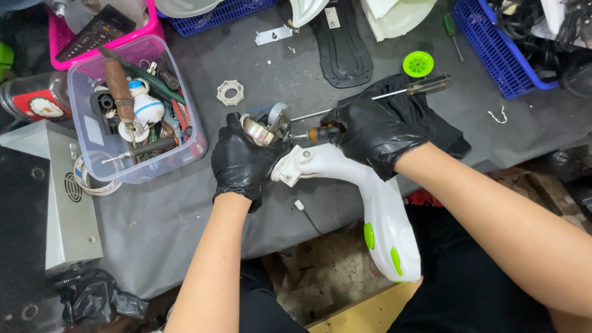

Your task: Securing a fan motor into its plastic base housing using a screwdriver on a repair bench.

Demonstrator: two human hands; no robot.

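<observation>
1. L hand (pixel 242 161), black glove, closed around small motor (pixel 264 126) at top of white curved housing (pixel 364 203), held just above bench (pixel 296 80) front edge
2. R hand (pixel 370 132), black glove, grips screwdriver (pixel 320 132) w/ dark handle, tip at the motor end
3. 2nd long screwdriver (pixel 394 92) lies on bench behind R hand
4. Clear tub (pixel 185 111) of tools left of L hand; white toothed ring (pixel 230 93) and green wheel (pixel 418 63) nearby on bench
</observation>
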